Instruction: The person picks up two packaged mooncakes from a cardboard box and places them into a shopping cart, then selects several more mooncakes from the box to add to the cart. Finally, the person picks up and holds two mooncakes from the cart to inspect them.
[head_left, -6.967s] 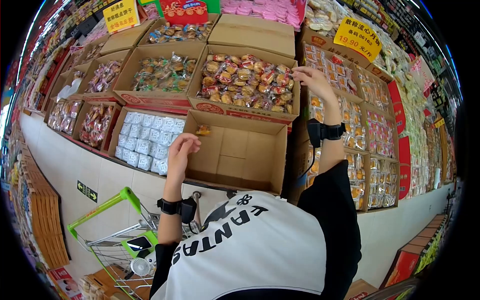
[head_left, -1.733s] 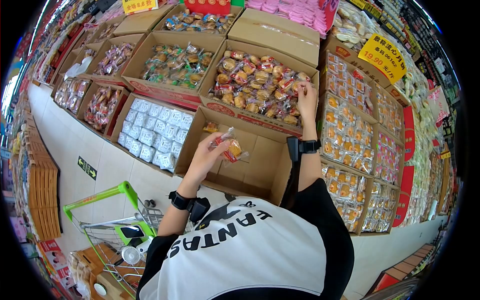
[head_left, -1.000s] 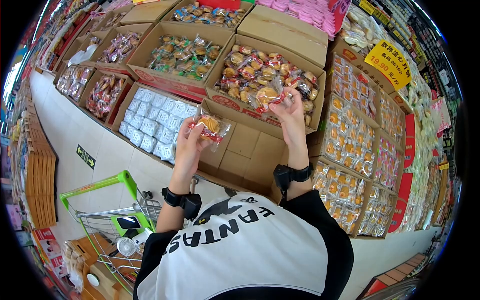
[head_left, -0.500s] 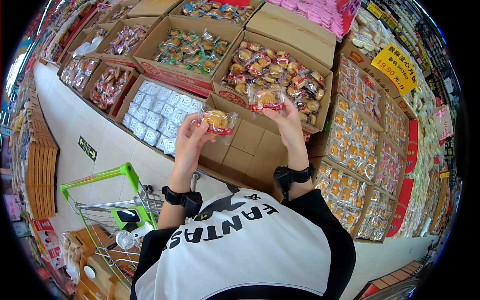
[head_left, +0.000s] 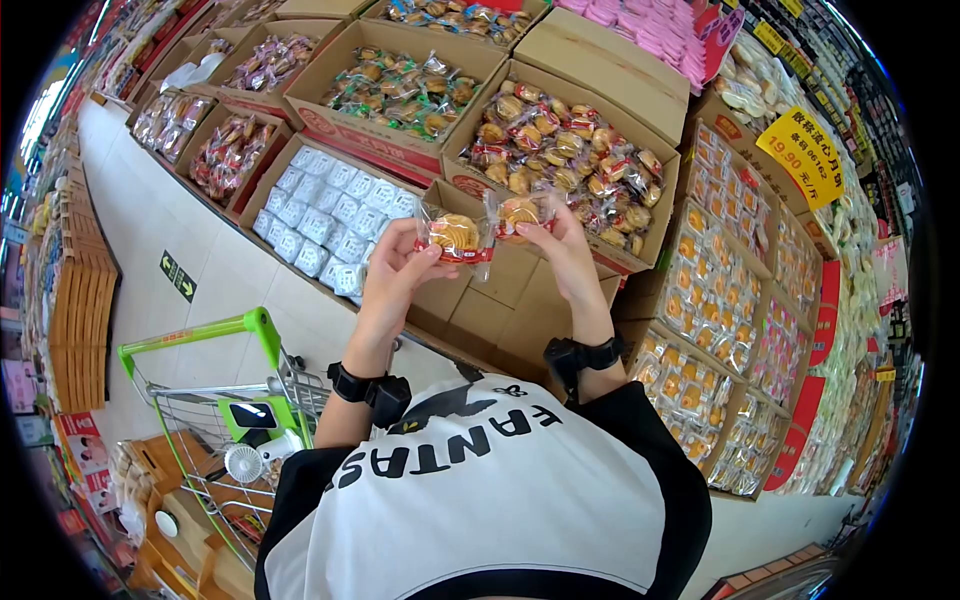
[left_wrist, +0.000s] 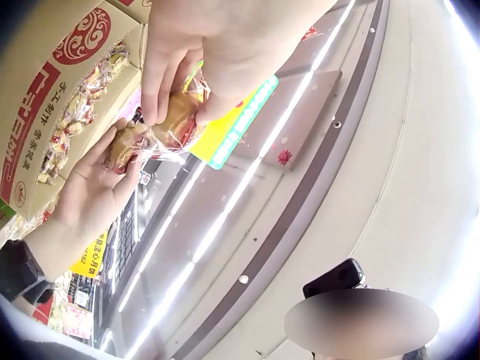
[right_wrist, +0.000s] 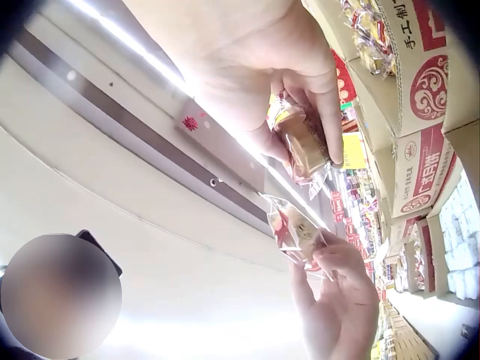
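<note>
While the left hand [head_left: 390, 280] pinches one round golden pastry in clear, red-marked plastic [head_left: 455, 235], the right hand [head_left: 570, 262] pinches a matching wrapped pastry [head_left: 519, 215] just beside it.
Both hang above an open brown cardboard carton [head_left: 490, 318], ridged tops showing; wrapper print is too small to read, and the hands hide the outer edges.

White shirt [head_left: 500, 510], black sleeves [head_left: 660, 430], black lower edge [head_left: 520, 582] with a thin grey line above it. Black block lettering [head_left: 450, 448] on front, "FANTAS" visible; small black flower-like mark [head_left: 511, 391] by the F, dark print [head_left: 440, 408] with some yellow. Left hand [head_left: 393, 275], right hand [head_left: 570, 262] bare. Black strap plus boxy black unit on each wrist. Dark rectangular device [left_wrist: 334, 278] at the head.
</note>
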